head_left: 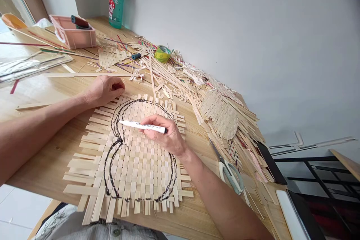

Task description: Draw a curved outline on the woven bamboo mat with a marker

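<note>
A woven mat of pale bamboo-like strips point(140, 146) lies on the table in front of me, its loose strip ends sticking out all round. Black lines on it trace a gourd-like outline, doubled in places. My right hand point(164, 133) holds a white marker pen point(131, 124) above the mat, with the narrow end pointing left toward the outline's upper left curve. At the mat's upper left corner rests my left hand point(104, 90), fingers curled in. Whether those fingers pinch a strip there is hidden.
Scissors point(230, 174) lie right of the mat, beside a rounded woven piece point(221, 114). Loose strips point(168, 71) pile along the wall with a tape roll point(162, 54). Farther back stand a pink basket point(81, 39) and a teal bottle point(116, 7).
</note>
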`<state>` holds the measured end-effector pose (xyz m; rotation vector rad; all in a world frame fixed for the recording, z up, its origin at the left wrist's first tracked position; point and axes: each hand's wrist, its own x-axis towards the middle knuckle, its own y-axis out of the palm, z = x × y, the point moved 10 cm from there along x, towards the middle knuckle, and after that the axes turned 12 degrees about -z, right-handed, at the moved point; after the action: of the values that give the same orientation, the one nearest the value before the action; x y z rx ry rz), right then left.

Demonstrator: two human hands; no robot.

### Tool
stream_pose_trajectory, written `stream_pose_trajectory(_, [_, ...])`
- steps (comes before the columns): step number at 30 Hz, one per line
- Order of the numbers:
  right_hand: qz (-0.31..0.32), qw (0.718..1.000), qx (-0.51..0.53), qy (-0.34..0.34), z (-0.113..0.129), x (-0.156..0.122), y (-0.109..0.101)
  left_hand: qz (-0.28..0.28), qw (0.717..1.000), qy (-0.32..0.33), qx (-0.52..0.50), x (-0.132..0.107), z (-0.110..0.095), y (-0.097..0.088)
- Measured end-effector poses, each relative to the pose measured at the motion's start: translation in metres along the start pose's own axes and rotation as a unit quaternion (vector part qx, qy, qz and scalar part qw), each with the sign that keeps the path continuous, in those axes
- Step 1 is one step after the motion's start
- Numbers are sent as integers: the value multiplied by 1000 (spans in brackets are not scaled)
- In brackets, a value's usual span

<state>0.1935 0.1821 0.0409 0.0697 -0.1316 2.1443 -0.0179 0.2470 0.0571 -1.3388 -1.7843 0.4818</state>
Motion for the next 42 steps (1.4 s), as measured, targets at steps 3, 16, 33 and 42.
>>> stream_pose_trajectory(3, [-3,1000,13,0,-1,0,-2,-3,1000,-4,-2,0,0,0])
stream_pose_trajectory(16, [-2,1000,-2,-3,-1,0,-1,1,1000,-4,-8,-1,2,3])
stream_pose_trajectory(33, [-12,1000,-1,-2,-1,0,-10,-4,1000,-7,7,0,2,1])
stream_pose_trajectory(42, [-139,988,2,-74,27,6,-35,-1,1000,7,17,-1,-3,-1])
